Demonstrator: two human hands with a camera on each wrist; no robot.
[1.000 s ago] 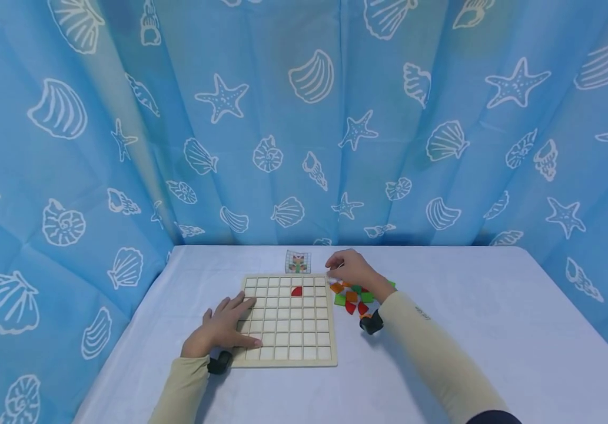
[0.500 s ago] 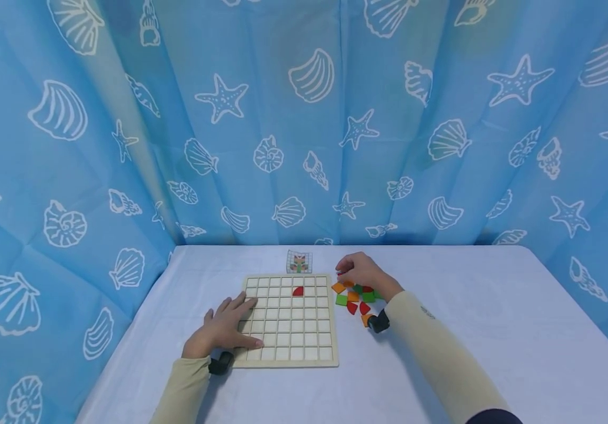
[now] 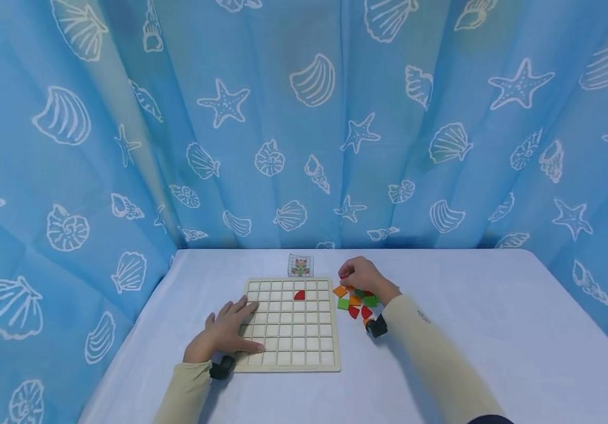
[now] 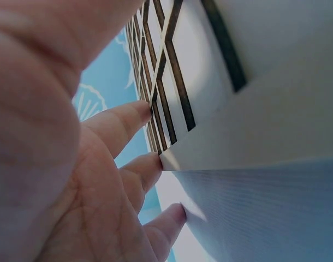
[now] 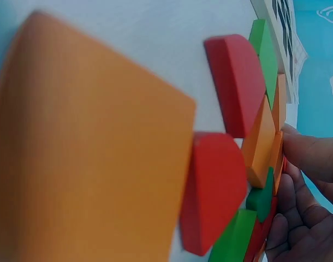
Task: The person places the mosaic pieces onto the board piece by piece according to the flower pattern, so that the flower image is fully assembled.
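A person's right hand [image 3: 363, 275] pinches a red piece [image 3: 343, 275] between thumb and fingers at the far end of a loose cluster on the white tabletop [image 3: 515, 318]. Much of that piece is hidden by the fingers, so its exact shape cannot be told. With so little showing, a likely slip is a piece turned the wrong way or dropped back among the others.

The left hand [image 3: 224, 335] lies with fingers spread and fairly straight on the left side of a wooden grid board [image 3: 299, 343]. If that hand presses unevenly or lifts, the board could slide or turn. One red quarter-round piece [image 3: 299, 295] sits in the second row from the far edge, fifth column from the left; a bump could shift it.

The cluster lies just right of the board: orange, green and red pieces, some touching or overlapping. An orange piece [image 5: 101, 153] is very near the black wrist camera [image 3: 376, 325], so a low sweep of the forearm could scatter it. A small patterned card [image 3: 301, 265] lies beyond the far edge, where a forward push of the board might nudge it.
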